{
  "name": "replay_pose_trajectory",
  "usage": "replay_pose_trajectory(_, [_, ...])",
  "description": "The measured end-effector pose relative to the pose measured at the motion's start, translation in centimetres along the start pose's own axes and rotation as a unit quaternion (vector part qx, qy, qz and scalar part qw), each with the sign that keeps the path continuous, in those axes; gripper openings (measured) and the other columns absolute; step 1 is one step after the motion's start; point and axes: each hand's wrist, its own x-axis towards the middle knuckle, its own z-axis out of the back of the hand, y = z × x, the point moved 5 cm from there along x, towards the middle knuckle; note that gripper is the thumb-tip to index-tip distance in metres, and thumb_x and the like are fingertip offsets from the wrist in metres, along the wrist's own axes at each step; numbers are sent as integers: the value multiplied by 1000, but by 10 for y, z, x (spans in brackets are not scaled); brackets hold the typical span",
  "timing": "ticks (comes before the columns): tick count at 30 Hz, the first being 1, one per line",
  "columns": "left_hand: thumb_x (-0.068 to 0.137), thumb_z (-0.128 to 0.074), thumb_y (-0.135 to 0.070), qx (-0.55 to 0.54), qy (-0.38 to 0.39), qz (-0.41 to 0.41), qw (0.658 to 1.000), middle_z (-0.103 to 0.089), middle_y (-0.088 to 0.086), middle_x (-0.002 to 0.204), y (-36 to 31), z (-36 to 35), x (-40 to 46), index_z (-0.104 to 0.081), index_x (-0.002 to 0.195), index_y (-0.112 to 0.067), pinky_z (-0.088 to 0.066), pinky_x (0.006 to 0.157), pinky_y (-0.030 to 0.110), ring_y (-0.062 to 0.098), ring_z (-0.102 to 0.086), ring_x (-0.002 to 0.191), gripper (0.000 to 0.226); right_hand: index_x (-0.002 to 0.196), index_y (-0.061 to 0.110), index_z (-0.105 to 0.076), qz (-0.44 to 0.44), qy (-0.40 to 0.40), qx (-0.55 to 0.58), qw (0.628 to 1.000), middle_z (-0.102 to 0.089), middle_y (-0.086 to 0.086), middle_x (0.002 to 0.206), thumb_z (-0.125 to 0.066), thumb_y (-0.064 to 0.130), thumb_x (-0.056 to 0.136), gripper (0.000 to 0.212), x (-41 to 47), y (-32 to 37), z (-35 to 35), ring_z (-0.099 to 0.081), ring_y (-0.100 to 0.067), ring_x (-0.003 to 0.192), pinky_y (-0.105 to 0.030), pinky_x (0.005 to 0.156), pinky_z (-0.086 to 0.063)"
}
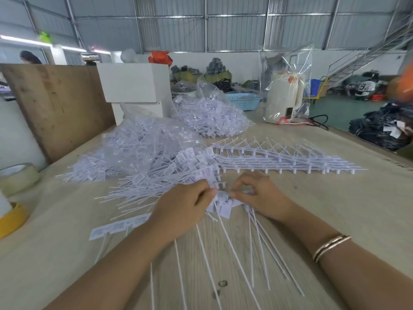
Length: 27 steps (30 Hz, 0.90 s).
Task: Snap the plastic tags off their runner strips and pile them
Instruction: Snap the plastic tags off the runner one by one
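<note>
Both my grips are pinched on one strip of tags (223, 203) at the middle of the frame: my left hand (185, 208) presses thumb and fingers together on its left end, and my right hand (260, 196) nips the right end between thumb and forefinger, the tags' thin stems fanning down toward me over the desk (335, 209). Just above my left hand, toward centre left, lies the loose pile of tags (156, 173), and to the right of it, above my right hand, the stacked strips (279, 159). Further up sit two clear bags of tags (207, 115), with rolls of tape (13, 198) at the left edge.
</note>
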Motion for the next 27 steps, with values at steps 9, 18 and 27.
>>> replay_pose_trajectory(9, [99, -31, -25, -48, -18, -18, 999, -51, -11, 72, -8, -9, 1, -33, 105, -34, -42, 61, 30, 1, -50, 63, 11, 79, 28, -69, 67, -45, 43, 996, -57, 20, 85, -42, 58, 83, 40, -9, 47, -9, -48, -13, 96, -43, 92, -29])
replay_pose_trajectory(18, [97, -24, -52, 89, 82, 22, 992, -57, -6, 64, 1, 3, 2, -50, 65, -24, -40, 61, 28, 9, -54, 62, 50, 73, 21, -69, 24, 14, 228, 973, -60, 6, 84, -63, 13, 87, 17, -8, 40, -9, -49, -14, 96, -29, 95, -31])
replay_pose_trajectory(27, [89, -40, -49, -203, 46, 51, 977, -48, -11, 51, 6, -6, 2, -56, 60, -18, -34, 53, 15, 0, -45, 48, 46, 76, 22, -69, 71, -28, 255, 964, -63, -4, 77, -67, 16, 83, 9, -9, 47, -3, -53, -13, 80, -26, 81, -39])
